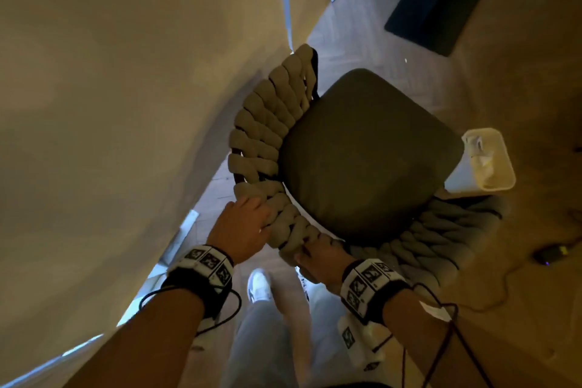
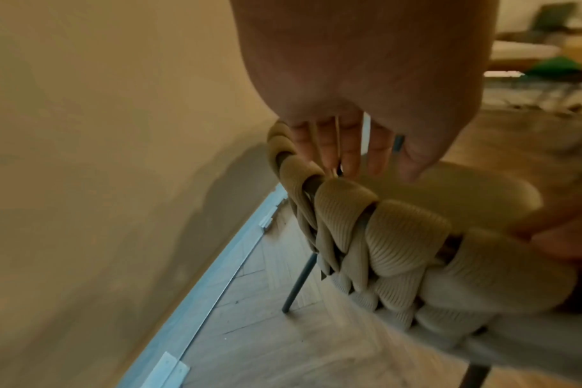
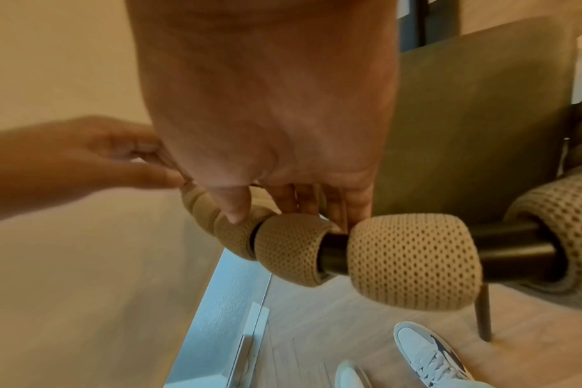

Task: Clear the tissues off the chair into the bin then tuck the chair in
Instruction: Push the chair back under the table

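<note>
I have the chair [image 1: 362,151] by the padded top rail of its back, my left hand [image 1: 242,224] curled over the rail on the wall side and my right hand [image 1: 321,257] wrapped round it just beside, fingers [image 3: 336,207] hooked between two of the woven rolls onto the dark tube. The seat shows bare, no tissues on it that I can see, and the bin [image 1: 486,161] stands just past the chair's far corner with something white in it — so I judge only the tucking-in is left. The risks I see all start from the chair. The bin sits so close to that far corner that a careless swing could knock it over and spill it. The wall [image 1: 126,104] runs close along the chair's left, so the back could scrape it if I turn too tightly. The rolls are soft and may slide on the tube, so my grip could shift under load. A second chair back [image 1: 441,239] lies just right of this one — a leg [image 2: 298,283] could catch on it.
</note>
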`<control>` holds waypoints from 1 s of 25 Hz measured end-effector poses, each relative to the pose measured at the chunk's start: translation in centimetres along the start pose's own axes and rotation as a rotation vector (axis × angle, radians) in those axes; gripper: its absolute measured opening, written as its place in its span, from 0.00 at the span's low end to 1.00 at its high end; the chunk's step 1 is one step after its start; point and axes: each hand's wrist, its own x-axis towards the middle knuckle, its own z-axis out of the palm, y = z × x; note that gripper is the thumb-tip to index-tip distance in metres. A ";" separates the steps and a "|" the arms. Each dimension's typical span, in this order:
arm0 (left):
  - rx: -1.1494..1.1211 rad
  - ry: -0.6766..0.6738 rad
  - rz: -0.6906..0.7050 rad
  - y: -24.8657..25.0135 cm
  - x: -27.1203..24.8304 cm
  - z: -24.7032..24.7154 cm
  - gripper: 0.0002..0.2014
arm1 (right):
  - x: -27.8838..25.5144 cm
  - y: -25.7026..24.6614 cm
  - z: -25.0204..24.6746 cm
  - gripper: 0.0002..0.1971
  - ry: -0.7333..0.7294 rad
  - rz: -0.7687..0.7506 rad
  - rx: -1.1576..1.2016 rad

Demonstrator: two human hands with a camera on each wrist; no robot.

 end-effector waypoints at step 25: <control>0.331 -0.198 0.648 -5.8 9.4 1.1 0.29 | -1.8 1.3 4.4 0.27 0.583 0.359 0.086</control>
